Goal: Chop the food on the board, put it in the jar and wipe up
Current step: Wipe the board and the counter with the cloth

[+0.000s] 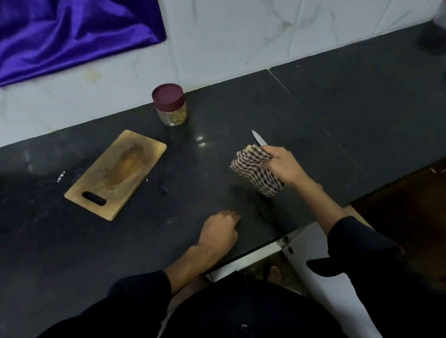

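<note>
We see a person dressed in a dark, near-black long-sleeved top. Both sleeves are pushed back, the left sleeve (pixel 136 296) and the right sleeve (pixel 361 239) leaving the forearms bare. A small dark button (pixel 244 327) sits on the front of the garment. The hands wear nothing that we can make out. Below the counter edge, a bare foot (pixel 275 273) shows.

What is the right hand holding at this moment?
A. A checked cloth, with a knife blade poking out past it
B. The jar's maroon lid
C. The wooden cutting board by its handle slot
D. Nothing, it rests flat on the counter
A: the right hand grips the checked cloth, and the knife blade sticks out beyond it above the counter.
</note>
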